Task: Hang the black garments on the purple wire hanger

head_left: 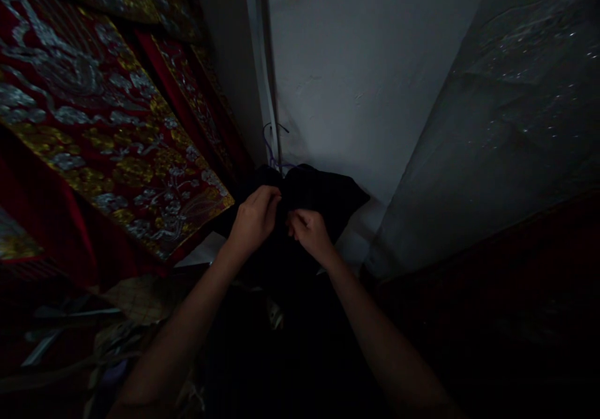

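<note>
A black garment (334,197) hangs against the wall in the middle of the head view; its folds and fastenings are lost in the dark. Above it shows a thin bluish wire hanger (269,136), by a narrow pale pipe or strip. My left hand (255,219) is closed, fingertips pinching the garment's cloth near its upper middle. Just to the right and slightly lower, my right hand (309,231) is also closed, thumb and fingers pinched on the cloth. Whatever small part lies between the fingertips is hidden.
On the left hangs a red embroidered cloth (145,150) with gold and silver sequins. Behind is a pale wall (365,62) with the upright strip (269,81). A sheer glittering sheet (506,119) covers the right side. Jumbled straps and fabric (112,338) lie at lower left.
</note>
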A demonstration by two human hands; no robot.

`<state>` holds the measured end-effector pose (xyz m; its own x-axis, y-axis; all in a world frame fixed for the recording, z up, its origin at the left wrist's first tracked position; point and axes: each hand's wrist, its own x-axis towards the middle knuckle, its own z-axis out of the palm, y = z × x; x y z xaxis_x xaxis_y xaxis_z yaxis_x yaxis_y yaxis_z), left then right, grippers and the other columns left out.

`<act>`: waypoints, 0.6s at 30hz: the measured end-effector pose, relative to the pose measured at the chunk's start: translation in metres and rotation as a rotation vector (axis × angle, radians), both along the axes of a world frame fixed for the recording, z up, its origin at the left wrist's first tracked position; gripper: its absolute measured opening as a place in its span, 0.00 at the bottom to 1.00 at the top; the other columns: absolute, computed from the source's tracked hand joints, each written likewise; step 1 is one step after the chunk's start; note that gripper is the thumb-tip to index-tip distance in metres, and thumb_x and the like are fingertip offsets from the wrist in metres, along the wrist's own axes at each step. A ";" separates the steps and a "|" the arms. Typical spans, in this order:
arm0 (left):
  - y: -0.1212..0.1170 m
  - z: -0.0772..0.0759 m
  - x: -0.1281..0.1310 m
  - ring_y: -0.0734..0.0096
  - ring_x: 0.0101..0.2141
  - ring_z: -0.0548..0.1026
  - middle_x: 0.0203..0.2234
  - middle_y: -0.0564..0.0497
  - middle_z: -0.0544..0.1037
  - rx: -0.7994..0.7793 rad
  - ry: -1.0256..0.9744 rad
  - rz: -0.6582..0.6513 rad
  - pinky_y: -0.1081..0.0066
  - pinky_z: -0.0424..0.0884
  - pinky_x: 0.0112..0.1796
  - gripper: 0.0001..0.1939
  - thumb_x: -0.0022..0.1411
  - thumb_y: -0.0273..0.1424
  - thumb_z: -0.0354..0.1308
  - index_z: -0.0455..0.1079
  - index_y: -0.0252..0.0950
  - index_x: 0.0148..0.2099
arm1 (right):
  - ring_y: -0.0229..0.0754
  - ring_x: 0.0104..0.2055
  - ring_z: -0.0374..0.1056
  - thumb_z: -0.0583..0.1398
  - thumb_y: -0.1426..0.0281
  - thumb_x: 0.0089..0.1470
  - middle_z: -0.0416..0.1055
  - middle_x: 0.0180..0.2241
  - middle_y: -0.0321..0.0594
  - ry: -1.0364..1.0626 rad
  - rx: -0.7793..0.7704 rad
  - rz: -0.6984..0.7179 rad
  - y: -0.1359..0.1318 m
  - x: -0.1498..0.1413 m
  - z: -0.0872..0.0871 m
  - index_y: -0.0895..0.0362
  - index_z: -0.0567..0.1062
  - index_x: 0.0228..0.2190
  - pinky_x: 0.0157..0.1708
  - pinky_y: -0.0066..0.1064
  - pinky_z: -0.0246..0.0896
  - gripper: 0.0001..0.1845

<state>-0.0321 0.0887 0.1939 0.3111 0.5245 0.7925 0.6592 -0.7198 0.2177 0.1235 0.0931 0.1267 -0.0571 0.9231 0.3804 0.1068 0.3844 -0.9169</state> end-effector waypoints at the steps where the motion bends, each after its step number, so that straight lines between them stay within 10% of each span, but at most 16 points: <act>1: 0.000 0.002 -0.007 0.67 0.38 0.76 0.36 0.49 0.76 0.039 -0.051 0.038 0.70 0.69 0.41 0.07 0.70 0.29 0.50 0.69 0.36 0.44 | 0.33 0.17 0.59 0.57 0.58 0.56 0.66 0.15 0.33 -0.002 -0.042 0.007 0.000 -0.001 -0.013 0.56 0.72 0.21 0.19 0.25 0.50 0.18; 5: 0.010 -0.008 -0.055 0.71 0.32 0.72 0.30 0.53 0.73 0.100 -0.461 0.254 0.72 0.67 0.38 0.09 0.70 0.35 0.52 0.69 0.35 0.42 | 0.33 0.16 0.59 0.56 0.60 0.54 0.64 0.14 0.32 0.044 -0.168 0.050 -0.016 -0.006 -0.048 0.56 0.71 0.20 0.19 0.25 0.51 0.16; 9: 0.029 -0.054 -0.095 0.74 0.29 0.67 0.25 0.56 0.67 -0.056 -0.980 0.318 0.73 0.66 0.36 0.14 0.66 0.41 0.55 0.68 0.34 0.36 | 0.33 0.15 0.58 0.56 0.61 0.52 0.63 0.13 0.32 0.121 -0.198 0.074 -0.047 -0.011 -0.050 0.55 0.70 0.19 0.18 0.25 0.52 0.15; 18: 0.032 -0.124 -0.075 0.68 0.40 0.72 0.32 0.53 0.74 -0.367 -1.322 0.135 0.67 0.67 0.50 0.12 0.59 0.40 0.59 0.72 0.36 0.38 | 0.32 0.13 0.54 0.57 0.60 0.48 0.60 0.11 0.32 0.301 -0.275 -0.009 -0.074 0.008 -0.052 0.55 0.69 0.16 0.15 0.25 0.48 0.15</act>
